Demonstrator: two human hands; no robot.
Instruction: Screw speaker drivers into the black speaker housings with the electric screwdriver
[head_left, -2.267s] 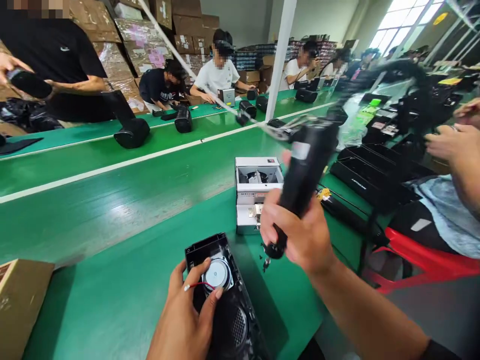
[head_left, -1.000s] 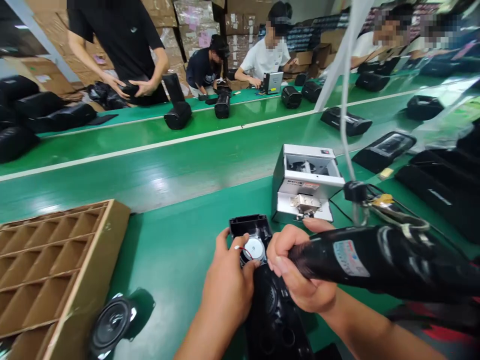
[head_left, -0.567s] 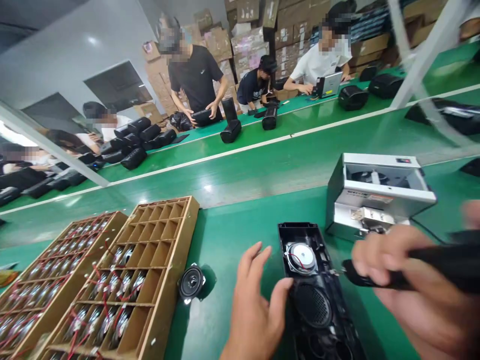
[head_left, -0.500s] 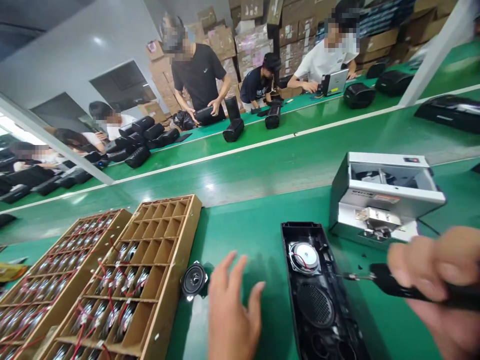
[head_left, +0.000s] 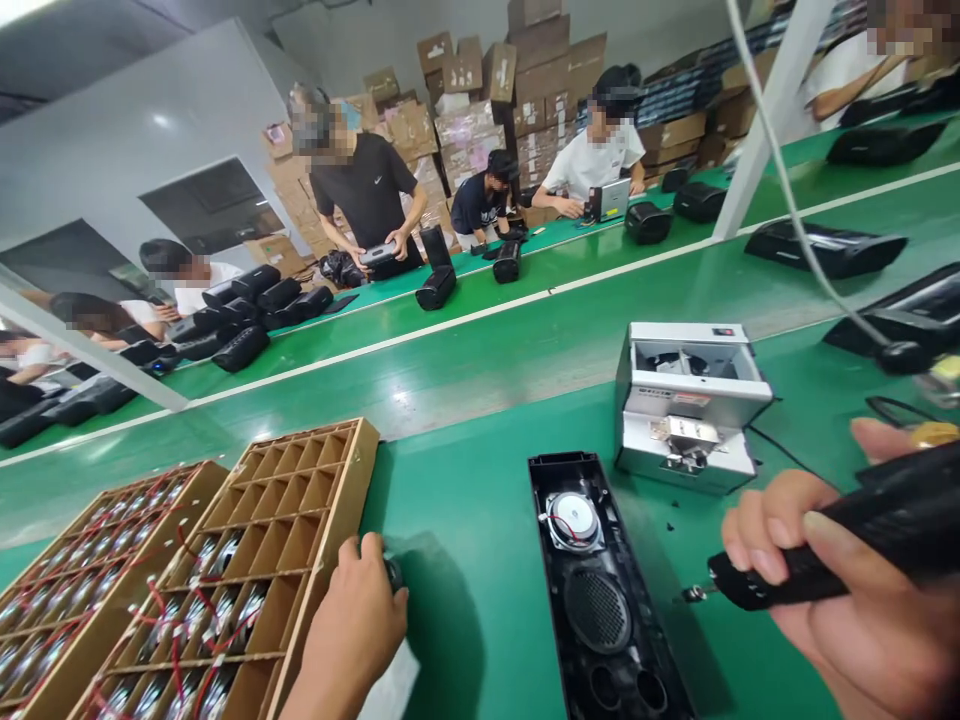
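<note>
My left hand (head_left: 361,612) is closed around a small round speaker driver (head_left: 394,574) beside the divided cardboard tray; the hand covers most of it. My right hand (head_left: 840,570) grips a black electric screwdriver (head_left: 889,505). At its tip a small metal screw (head_left: 694,594) seems to sit, just above the green bench. Between the hands lies a long black speaker housing (head_left: 551,600), inner side up. One driver with a white back (head_left: 573,521) sits in its far opening, red wire attached. The round grille (head_left: 598,610) nearer me has no driver over it.
The cardboard tray (head_left: 341,490) at left holds several drivers with red wires, and another full tray (head_left: 191,490) stands beyond it. A silver screw feeder (head_left: 694,375) stands behind the housing. Across the green conveyor, several people work among black speakers (head_left: 240,346).
My left hand has moved left from open air and closed over the loose driver. My right hand has drawn the screwdriver back; its tip now hangs nearer me, beside the housing. The view has shifted.
</note>
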